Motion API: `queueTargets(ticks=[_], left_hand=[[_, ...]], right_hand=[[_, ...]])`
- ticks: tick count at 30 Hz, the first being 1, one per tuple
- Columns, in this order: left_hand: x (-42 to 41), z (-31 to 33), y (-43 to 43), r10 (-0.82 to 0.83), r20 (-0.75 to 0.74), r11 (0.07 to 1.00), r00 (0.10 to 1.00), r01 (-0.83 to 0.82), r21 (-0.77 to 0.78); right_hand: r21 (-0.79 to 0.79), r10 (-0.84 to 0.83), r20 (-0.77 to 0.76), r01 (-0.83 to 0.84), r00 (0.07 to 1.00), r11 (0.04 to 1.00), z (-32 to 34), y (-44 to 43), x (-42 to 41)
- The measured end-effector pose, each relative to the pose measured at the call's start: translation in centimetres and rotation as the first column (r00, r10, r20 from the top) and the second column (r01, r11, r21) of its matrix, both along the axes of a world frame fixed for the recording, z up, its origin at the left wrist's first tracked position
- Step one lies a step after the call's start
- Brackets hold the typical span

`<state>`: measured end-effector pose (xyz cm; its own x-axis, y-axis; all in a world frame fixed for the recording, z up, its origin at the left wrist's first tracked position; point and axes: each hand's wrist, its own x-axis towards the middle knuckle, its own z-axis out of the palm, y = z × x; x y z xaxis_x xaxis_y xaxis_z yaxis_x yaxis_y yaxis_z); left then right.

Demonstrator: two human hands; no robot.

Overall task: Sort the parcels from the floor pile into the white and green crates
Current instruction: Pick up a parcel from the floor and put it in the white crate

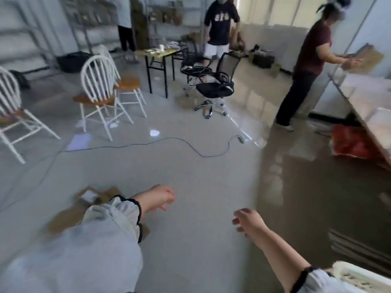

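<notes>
Parcels [99,205]: brown flat cardboard ones on the grey floor [190,166] at lower left, partly hidden behind the left sleeve [112,216]; blurred, at least two, one with a white label, exact count unclear. White crate [364,275] only as a corner at the bottom right edge, contents can't be made out. Green crate not seen in this view.

Left hand [161,198] bare, fingers loosely spread and slightly curled, holding nothing, above the floor just right of the parcels. Right hand [247,220] bare, fingers apart and curled, also holding nothing, well apart from the parcels.

Three other people: one in a dark red shirt [311,60] at right holding a cardboard piece [366,58] at a counter [359,106], one in a black tee [220,24] and white shorts at the back, one partly cut off at top by shelving.

Three white spindle-back chairs [99,81] with wooden seats at left. Two black mesh office chairs [218,85] in the middle. One small yellow-topped table [157,53] with clutter on it. One black cable [148,144] across the floor ending in a power strip [241,138]. Red bag [353,142] under the counter at right
</notes>
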<state>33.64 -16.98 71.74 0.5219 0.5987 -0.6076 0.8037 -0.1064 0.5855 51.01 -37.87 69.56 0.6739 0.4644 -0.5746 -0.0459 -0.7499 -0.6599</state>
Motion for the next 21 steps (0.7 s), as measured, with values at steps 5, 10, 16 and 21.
queueTargets(ticks=[5,10,16,21], left_hand=[[-12.7,-1.8,8.8,0.275,-0.083,0.959,0.958,-0.279,-0.038],[-25.4,-3.5,17.1,0.494,-0.097,0.861,0.864,-0.502,-0.078],[-37.8,-6.5,22.5,0.777,-0.116,0.598,0.618,-0.783,-0.171],[-41.1,-11.9,24.8,0.853,-0.182,0.44,0.489,-0.862,-0.253]], right_hand=[[-0.029,0.198,-0.118,-0.203,0.973,0.979,-3.0,13.0,-8.4],[-0.073,0.364,-0.167,-0.38,0.916,0.922,-5.2,26.5,-17.9],[-0.05,0.606,-0.203,-0.626,0.769,0.778,-7.8,37.9,-29.0],[-0.17,0.694,-0.244,-0.735,0.677,0.657,-13.2,43.0,-30.2]])
